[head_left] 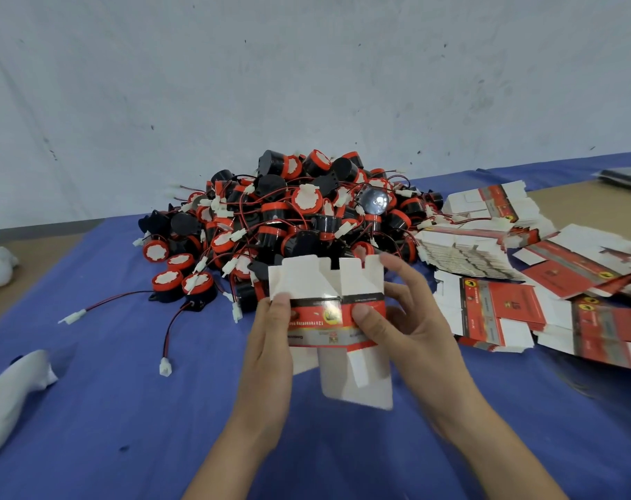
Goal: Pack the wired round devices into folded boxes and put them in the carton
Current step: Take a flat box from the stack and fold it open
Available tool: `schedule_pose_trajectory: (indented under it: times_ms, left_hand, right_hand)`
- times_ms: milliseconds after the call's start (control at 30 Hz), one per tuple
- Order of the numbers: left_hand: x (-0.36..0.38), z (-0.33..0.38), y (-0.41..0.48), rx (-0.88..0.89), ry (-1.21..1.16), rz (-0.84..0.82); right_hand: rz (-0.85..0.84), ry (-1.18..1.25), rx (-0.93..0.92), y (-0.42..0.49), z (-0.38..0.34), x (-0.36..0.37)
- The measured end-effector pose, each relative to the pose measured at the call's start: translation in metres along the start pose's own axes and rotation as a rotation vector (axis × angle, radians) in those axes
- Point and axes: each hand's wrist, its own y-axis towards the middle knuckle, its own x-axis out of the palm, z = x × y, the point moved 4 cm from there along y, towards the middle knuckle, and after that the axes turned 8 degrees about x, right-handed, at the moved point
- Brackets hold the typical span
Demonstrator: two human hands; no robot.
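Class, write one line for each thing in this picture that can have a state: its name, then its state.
box, held in both hands, flaps open at both ends
left hand, pinches the box's left edge
right hand, grips the box's right side
round devices, heaped loose, unpacked, wires tangled
flat boxes, lying in stacks, not folded

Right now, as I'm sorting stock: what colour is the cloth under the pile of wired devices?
Blue cloth, clearest in the head view.
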Motion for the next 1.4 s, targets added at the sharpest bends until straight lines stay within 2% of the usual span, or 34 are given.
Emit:
schedule_pose_trajectory:
  times_ms: [100, 233, 300, 400, 567, 733, 900, 1200, 1400]
  left_hand:
    - [0.004, -0.006, 0.000, -0.046, -0.012, -0.041]
    - [0.019, -0.006, -0.002, -0.055, 0.023, -0.159]
    - [0.021, -0.003, -0.004, -0.024, 0.050, -0.191]
    - [0.021, 0.000, -0.003, 0.010, 0.053, -0.154]
    - [0.022, 0.002, -0.003, -0.155, -0.136, -0.092]
    - [0.018, 0.002, -0.003, -0.188, -0.203, 0.026]
    - [0.016, 0.005, -0.005, -0.147, -0.215, 0.082]
    - [0.015, 0.005, -0.008, -0.134, -0.230, 0.064]
    - [0.015, 0.005, -0.008, -0.120, -0.209, 0.048]
  right_hand:
    - [-0.012, 0.046, 0.038, -0.002, -0.001, 0.003]
    - [-0.192, 0.064, 0.082, -0.010, 0.006, 0.020]
    - [-0.211, 0.033, 0.080, -0.012, 0.009, 0.023]
    - [-0.161, -0.012, 0.044, -0.010, 0.015, 0.023]
    - [-0.041, -0.372, -0.145, -0.012, 0.017, 0.027]
    - [-0.022, -0.704, -0.289, -0.019, 0.018, 0.035]
    - [-0.007, -0.710, -0.362, -0.025, 0.016, 0.041]
    - [0.094, -0.819, -0.523, -0.030, 0.012, 0.042]
    - [0.090, -0.792, -0.486, -0.029, 0.013, 0.041]
